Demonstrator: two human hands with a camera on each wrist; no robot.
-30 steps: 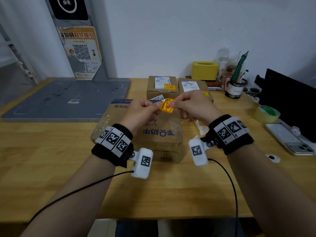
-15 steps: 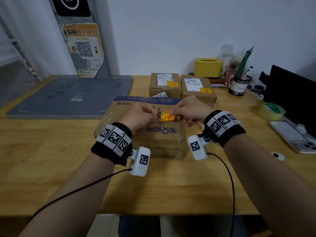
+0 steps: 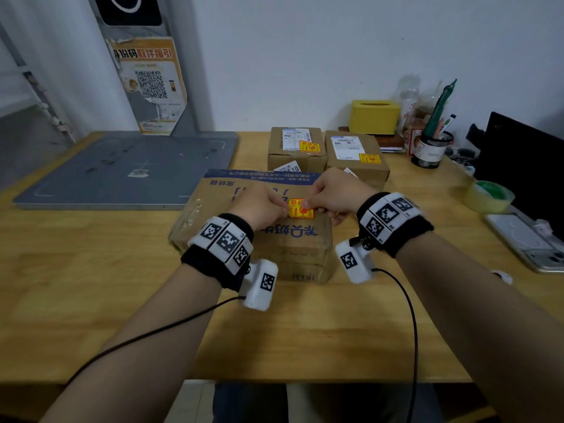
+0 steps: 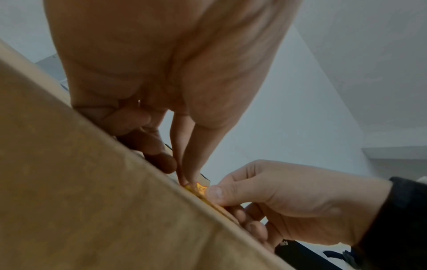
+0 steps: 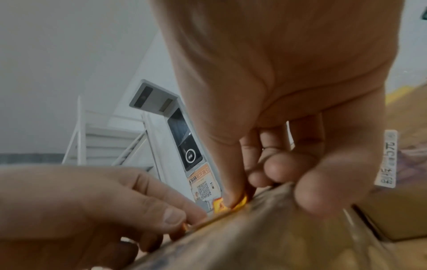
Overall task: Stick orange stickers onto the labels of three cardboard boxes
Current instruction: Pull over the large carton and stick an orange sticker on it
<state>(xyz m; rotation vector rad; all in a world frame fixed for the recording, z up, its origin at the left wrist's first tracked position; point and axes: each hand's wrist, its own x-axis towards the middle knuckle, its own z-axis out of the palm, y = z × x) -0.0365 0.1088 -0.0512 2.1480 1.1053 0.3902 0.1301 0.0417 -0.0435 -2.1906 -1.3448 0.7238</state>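
A large cardboard box (image 3: 213, 206) with blue print lies in the middle of the wooden table. An orange sticker (image 3: 300, 209) sits low over its top face, and whether it touches the cardboard I cannot tell. My left hand (image 3: 283, 209) pinches the sticker's left edge; in the left wrist view thumb and forefinger meet on the orange sticker (image 4: 198, 188). My right hand (image 3: 308, 204) grips the right edge, its thumb pressing on the orange sticker (image 5: 231, 204). Behind stand two small boxes (image 3: 296, 160) (image 3: 355, 166), each with an orange sticker on its white label.
A grey mat (image 3: 128, 169) covers the table's left rear. At the right are a yellow tissue box (image 3: 374, 117), a pen cup (image 3: 432, 149), a tape roll (image 3: 488, 196), a phone (image 3: 531, 239) and a black screen (image 3: 525, 166). Bare wood lies in front of the large box.
Both hands have come down with the orange sticker, from in the air above the large box to just over its top face.
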